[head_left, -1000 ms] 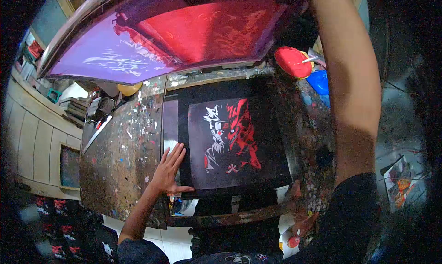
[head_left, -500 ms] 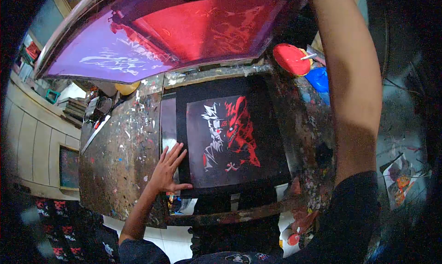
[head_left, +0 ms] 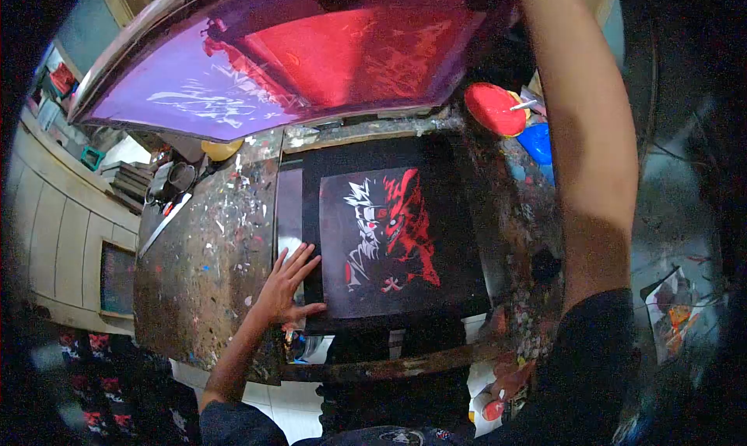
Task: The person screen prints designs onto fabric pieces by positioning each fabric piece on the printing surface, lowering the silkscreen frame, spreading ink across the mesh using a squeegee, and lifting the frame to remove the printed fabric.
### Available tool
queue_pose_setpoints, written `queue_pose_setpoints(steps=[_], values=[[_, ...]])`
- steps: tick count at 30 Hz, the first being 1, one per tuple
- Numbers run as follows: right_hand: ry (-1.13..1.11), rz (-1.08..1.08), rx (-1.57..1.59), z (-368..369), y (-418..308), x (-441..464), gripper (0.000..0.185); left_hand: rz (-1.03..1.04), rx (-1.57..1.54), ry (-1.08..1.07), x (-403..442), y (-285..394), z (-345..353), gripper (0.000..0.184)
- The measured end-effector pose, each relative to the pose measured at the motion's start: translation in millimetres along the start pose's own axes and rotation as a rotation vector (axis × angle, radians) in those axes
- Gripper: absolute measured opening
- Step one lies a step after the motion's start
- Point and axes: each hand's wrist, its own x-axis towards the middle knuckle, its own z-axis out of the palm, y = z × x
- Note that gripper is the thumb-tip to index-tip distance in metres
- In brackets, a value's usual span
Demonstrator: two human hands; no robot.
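My left hand [head_left: 289, 289] lies with its fingers spread at the left edge of a black cloth [head_left: 459, 236], its thumb and fingertips on the cloth's border. On the cloth is a print [head_left: 389, 228] of a face, white on the left half and red on the right. Above it, a screen-printing frame [head_left: 187, 107] stands tilted up, its mesh purple on the left and smeared with red ink on the right. My right forearm [head_left: 587, 142] reaches up along the right side towards the raised frame; the hand itself is out of view past the top edge.
A tub of red ink [head_left: 495, 107] with a pale stick sits at the back right, beside a blue container [head_left: 535, 142]. Left lies a paint-spattered board [head_left: 210, 267] with a long metal blade [head_left: 165, 224]. Printed dark fabric [head_left: 117, 384] is at lower left.
The whole view has shifted slightly, with the raised frame and print a little right and lower in the picture. My left hand keeps its place at the cloth's edge.
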Motion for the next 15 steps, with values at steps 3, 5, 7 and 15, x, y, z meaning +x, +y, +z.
queue_pose_setpoints(steps=[3,5,7,15], values=[[0.101,0.049,-0.089,10,13,22,0.128,-0.032,-0.084,0.049,2,3,1,0.096],[0.229,0.074,-0.155,19,20,34,0.129,-0.068,-0.146,0.106,3,4,5,0.087],[0.262,0.059,-0.165,19,24,35,0.130,-0.151,-0.106,0.162,6,12,13,0.071],[0.156,0.050,-0.138,13,21,30,0.132,-0.218,-0.401,0.472,102,86,4,0.026]])
